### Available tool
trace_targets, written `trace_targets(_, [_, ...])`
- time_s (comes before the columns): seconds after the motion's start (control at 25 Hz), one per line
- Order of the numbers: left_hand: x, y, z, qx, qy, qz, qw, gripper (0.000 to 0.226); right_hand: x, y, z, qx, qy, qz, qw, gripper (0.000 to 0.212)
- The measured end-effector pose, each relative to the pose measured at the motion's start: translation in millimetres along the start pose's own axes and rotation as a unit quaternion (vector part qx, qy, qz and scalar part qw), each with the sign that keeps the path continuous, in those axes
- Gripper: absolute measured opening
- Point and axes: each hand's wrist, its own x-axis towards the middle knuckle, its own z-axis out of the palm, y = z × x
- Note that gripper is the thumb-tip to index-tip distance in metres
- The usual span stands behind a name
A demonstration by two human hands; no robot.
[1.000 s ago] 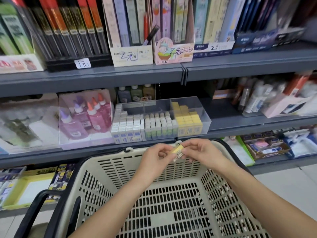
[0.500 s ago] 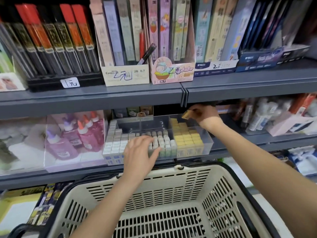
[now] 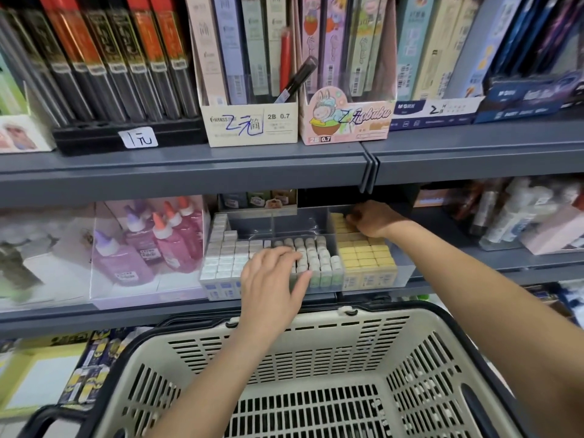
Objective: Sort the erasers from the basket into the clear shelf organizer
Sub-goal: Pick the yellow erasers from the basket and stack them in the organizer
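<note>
The left hand (image 3: 275, 279) is laid, fingers spread, on the front of the clear plastic shelf organizer (image 3: 403, 270). Further back to its right, the right hand (image 3: 374, 219) is curled over the yellow block erasers (image 3: 363, 256); whether one is pinched cannot be told. The beige slotted plastic basket (image 3: 347, 317) is seen beneath both wrists.

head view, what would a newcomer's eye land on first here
Two hands work in the clear shelf organizer on the middle shelf: the left hand lies spread over the pale erasers at the front, the right hand reaches deep into the yellow erasers' compartment. Below, the beige basket fills the foreground.
</note>
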Motion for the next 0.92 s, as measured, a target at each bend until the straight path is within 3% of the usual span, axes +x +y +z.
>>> trace_targets(0.16, [-1, 1, 1, 0.012, 0.005, 0.009, 1.0, 0.037, 1, -4, 4, -0.063, -0.003, 0.034, 0.997, 0.05])
trace_targets(0.32, [-1, 4, -3, 0.009, -0.008, 0.003, 1.0, 0.037, -6, -6, 0, -0.045, 0.0, 0.028, 0.999, 0.047])
trace_targets(0.44, [0, 3, -15, -0.034, -0.033, 0.003, 0.999, 0.038, -22, -7, -9, -0.016, 0.05, 0.022, 0.998, 0.042])
trace_targets(0.56, [-6, -18, -43, -0.055, -0.004, -0.009, 0.998, 0.038, -55, 12, -14, 0.029, 0.121, -0.006, 0.992, 0.034])
trace_targets(0.64, [-14, -44, -64, -0.022, 0.025, -0.046, 0.998, 0.04, -83, 36, -12, 0.075, 0.207, 0.003, 0.975, 0.033])
trace_targets(0.72, [-20, -68, -78, 0.0, 0.027, -0.111, 0.993, 0.046, -108, 57, -2, 0.148, 0.243, 0.051, 0.957, 0.043])
trace_targets(0.84, [-22, -78, -77, -0.028, -0.026, -0.191, 0.981, 0.053, -125, 68, 20, 0.286, 0.147, 0.101, 0.942, 0.063])
trace_targets(0.92, [-22, -76, -72, -0.05, -0.03, -0.207, 0.977, 0.048, -125, 64, 32, 0.313, 0.098, 0.093, 0.94, 0.065])
